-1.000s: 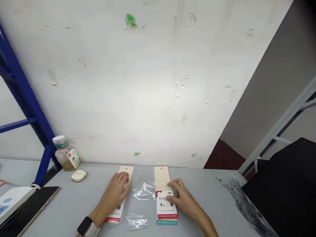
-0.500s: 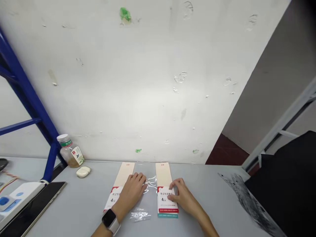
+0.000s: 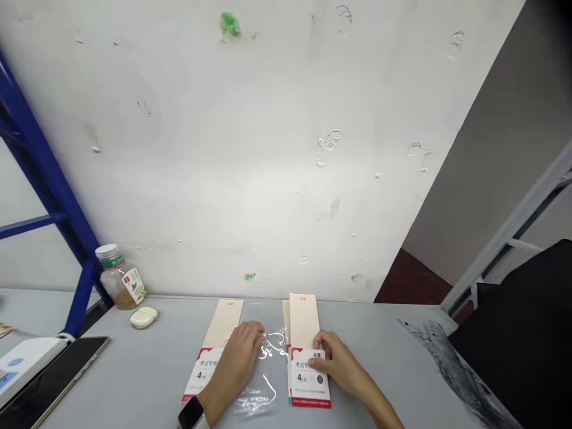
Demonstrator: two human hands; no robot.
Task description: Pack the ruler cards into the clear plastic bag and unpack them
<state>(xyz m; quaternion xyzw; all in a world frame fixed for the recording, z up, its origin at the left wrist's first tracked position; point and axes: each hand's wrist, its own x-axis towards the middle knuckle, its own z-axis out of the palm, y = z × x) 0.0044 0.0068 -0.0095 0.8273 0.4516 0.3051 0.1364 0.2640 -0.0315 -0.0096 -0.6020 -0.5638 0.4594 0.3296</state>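
Note:
My right hand (image 3: 337, 364) pinches the right edge of a long cream, white and red card packet (image 3: 304, 322), thumb on its printed face. Beneath it, a similar packet (image 3: 286, 325) shows only as a strip along the left side. My left hand (image 3: 241, 351), palm down with its fingers lying together, rests between the left card packet (image 3: 226, 322) and a clear plastic bag (image 3: 257, 393), fingertips on the bag's film. Part of the left packet is covered by this hand. A watch (image 3: 192, 412) is on my left wrist.
On the left are a capped jar (image 3: 120, 277), a small cream case (image 3: 143, 317), a phone-like dark slab (image 3: 58, 381) and a white box with blue buttons (image 3: 27, 363). A blue metal frame (image 3: 53, 173) stands behind them. Black fabric (image 3: 518, 333) lies at the right. A white wall (image 3: 268, 149) closes the back.
The top right packet has shifted right and slightly off its stack with my right hand, baring the packet under it. My left hand stays on the bag. The view has shifted slightly.

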